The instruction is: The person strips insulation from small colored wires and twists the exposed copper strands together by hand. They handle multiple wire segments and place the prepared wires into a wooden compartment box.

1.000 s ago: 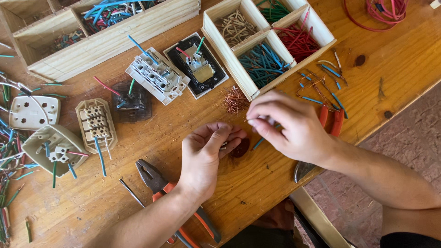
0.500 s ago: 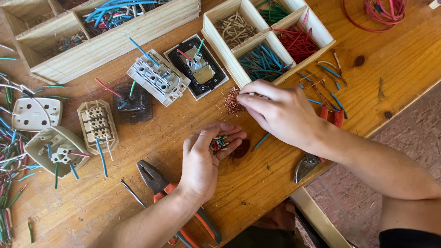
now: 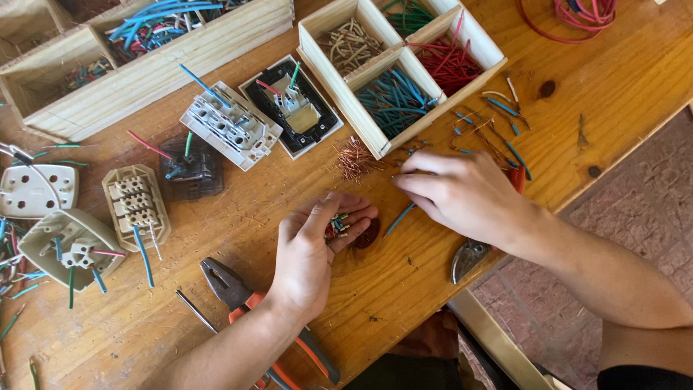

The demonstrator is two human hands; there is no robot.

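My left hand (image 3: pixel 315 249) rests palm-up on the wooden table (image 3: pixel 606 94), cupped round a small bundle of short coloured wire pieces (image 3: pixel 336 225). My right hand (image 3: pixel 456 193) lies palm-down just to its right, fingertips pinched on the table near a blue wire piece (image 3: pixel 399 218) and a tuft of bare copper strands (image 3: pixel 355 157); what it pinches is hidden. Right behind it stands a wooden divided box (image 3: pixel 404 68) with beige, green, red and blue wire pieces.
Dismantled sockets and switches (image 3: pixel 229 124) lie across the left half. Orange-handled pliers (image 3: pixel 268 318) and a thin metal rod (image 3: pixel 195 310) lie by my left forearm. A long wooden tray (image 3: pixel 151 58) sits at the back. Loose wires (image 3: pixel 498 130) lie by the table's right edge.
My right hand has moved from beside my left hand up and left to the table by the copper strands. My left hand has opened into a cup showing the wire pieces.
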